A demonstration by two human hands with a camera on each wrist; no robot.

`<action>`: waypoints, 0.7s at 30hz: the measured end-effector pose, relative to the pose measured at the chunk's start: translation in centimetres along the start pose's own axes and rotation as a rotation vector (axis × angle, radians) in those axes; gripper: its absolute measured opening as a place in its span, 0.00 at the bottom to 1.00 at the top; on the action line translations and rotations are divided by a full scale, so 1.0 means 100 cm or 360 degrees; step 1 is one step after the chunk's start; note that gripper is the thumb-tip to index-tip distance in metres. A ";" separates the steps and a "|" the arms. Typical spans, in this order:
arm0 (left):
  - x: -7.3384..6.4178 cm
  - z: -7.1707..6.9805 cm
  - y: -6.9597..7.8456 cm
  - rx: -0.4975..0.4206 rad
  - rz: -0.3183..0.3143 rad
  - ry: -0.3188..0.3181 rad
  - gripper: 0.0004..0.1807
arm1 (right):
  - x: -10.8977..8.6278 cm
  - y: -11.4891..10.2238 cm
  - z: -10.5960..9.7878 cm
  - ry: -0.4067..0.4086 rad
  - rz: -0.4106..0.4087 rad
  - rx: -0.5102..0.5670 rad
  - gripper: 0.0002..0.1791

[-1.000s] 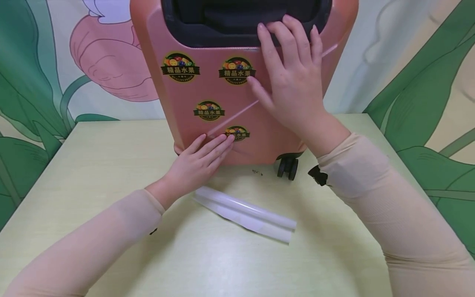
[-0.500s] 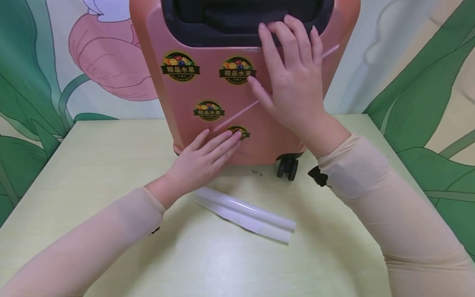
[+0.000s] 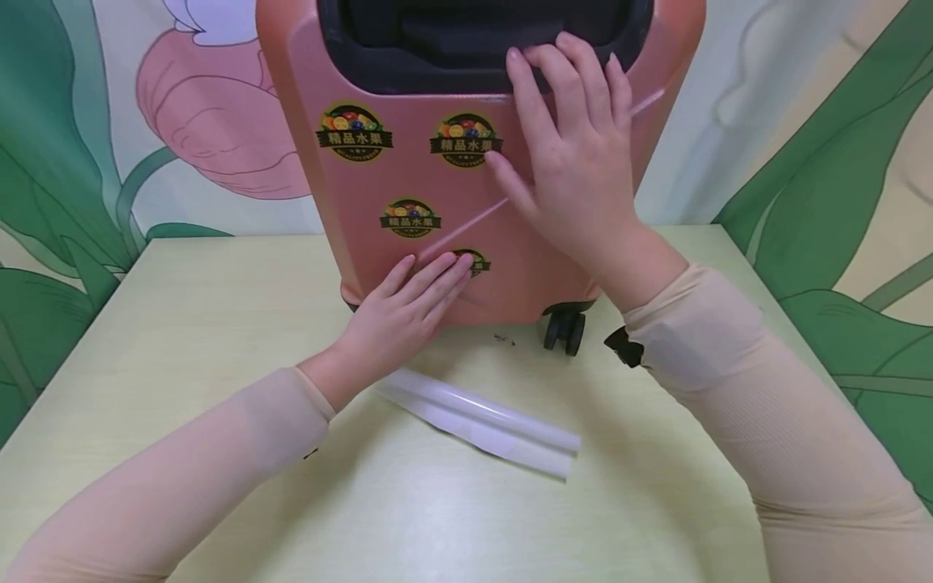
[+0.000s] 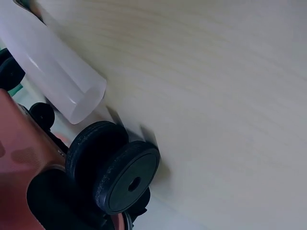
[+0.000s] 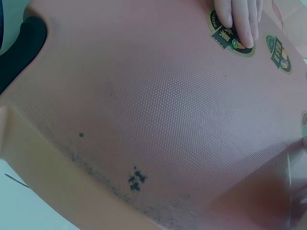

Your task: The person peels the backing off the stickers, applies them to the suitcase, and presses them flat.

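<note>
A pink suitcase (image 3: 535,267) stands upright, bearing several round fruit stickers; one is the upper left sticker (image 3: 355,136). My left hand (image 3: 401,312) lies flat low on the case, straight fingers covering much of the lowest sticker (image 3: 479,264). In the right wrist view, the left hand's fingertips (image 5: 247,36) press on that sticker (image 5: 216,21). My right hand (image 3: 576,162) rests spread on the upper right of the case. Its fingertips reach the black handle recess (image 3: 437,73), and its thumb touches the edge of the upper middle sticker (image 3: 459,146).
A curled white sheet (image 3: 481,421) lies on the pale table (image 3: 219,324) in front of the case; its rolled end (image 4: 72,81) shows in the left wrist view. Black caster wheels (image 4: 129,177) carry the case. Behind stands a painted wall (image 3: 219,113) with leaves and a flower.
My left hand has slid a little right and up, so its fingers cover more of the lowest sticker. The right hand and the suitcase stay almost where they were.
</note>
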State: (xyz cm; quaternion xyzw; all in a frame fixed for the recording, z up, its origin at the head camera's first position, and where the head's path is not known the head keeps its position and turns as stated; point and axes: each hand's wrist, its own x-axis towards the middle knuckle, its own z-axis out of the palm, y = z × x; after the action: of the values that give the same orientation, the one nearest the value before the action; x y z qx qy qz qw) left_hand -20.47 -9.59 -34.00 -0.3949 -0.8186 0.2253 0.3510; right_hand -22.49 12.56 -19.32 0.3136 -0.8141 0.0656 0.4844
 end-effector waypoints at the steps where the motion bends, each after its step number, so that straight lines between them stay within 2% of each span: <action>1: 0.000 0.000 0.000 0.0010 0.0001 -0.0008 0.33 | 0.000 0.000 0.000 0.0005 -0.0001 0.0002 0.33; 6: -0.001 -0.001 0.001 0.0031 0.0006 -0.0045 0.33 | 0.000 0.000 0.002 0.0023 -0.0012 0.0017 0.32; 11: -0.007 -0.001 0.004 0.0058 0.0124 -0.0187 0.31 | 0.001 0.000 0.003 0.0031 -0.0017 0.0024 0.32; 15: -0.009 -0.004 0.008 0.0048 0.0165 -0.0255 0.31 | 0.002 0.000 0.003 0.0027 -0.0018 0.0023 0.33; 18: -0.006 -0.008 0.012 0.0009 0.0172 -0.0213 0.32 | 0.002 0.001 0.002 0.0026 -0.0011 0.0019 0.33; 21: -0.002 -0.013 0.012 -0.0034 0.0139 -0.0103 0.32 | 0.001 0.001 0.002 0.0038 -0.0010 0.0020 0.32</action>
State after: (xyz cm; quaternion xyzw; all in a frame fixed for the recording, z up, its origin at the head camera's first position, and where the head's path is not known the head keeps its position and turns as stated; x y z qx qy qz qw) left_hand -18.80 -8.86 -34.01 -0.4264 -0.8139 0.2445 0.3098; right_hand -22.74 12.47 -19.36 0.3185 -0.8068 0.0729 0.4922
